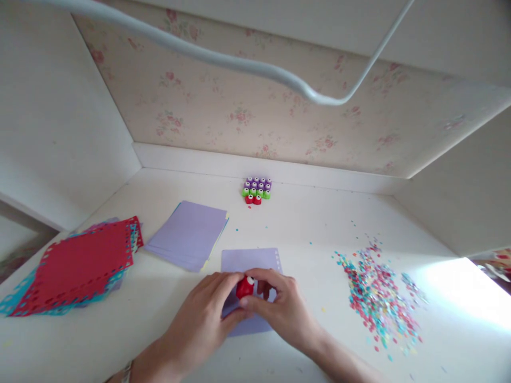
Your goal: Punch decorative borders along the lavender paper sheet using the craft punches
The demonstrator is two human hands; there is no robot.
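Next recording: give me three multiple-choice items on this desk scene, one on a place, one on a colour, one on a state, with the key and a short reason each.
1. Where does the heap of paper bits lie?
A. right of the hands
B. on the red sheet
C. against the back wall

2. What colour is the small punch held between the hands?
A. green
B. purple
C. red

3. In what state is the purple sheet under the hands?
A. crumpled into a ball
B. lying flat with a row of holes along its right edge
C. rolled into a tube

Key: 1 A, the scattered bits lie on the desk to the right of the right hand. 2 C, the punch pinched by the left hand and right hand is red. 3 B, the sheet lies flat and small holes show down its right edge.
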